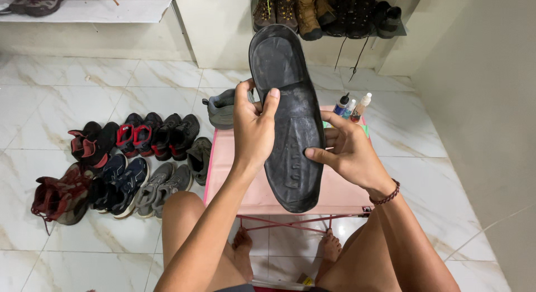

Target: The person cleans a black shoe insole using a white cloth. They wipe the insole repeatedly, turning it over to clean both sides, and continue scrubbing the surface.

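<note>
Both hands hold black insole lengthwise, toe pointing away

Both forearms raised, left hand and right hand with fingers curled in grip.

I count one black insole, held up by two hands, the left and the right. One grey shoe lies on the single pink table, beside three small bottles. On the floor I make out roughly twelve shoes in two rows. About six boots fill the far shelf.
</note>
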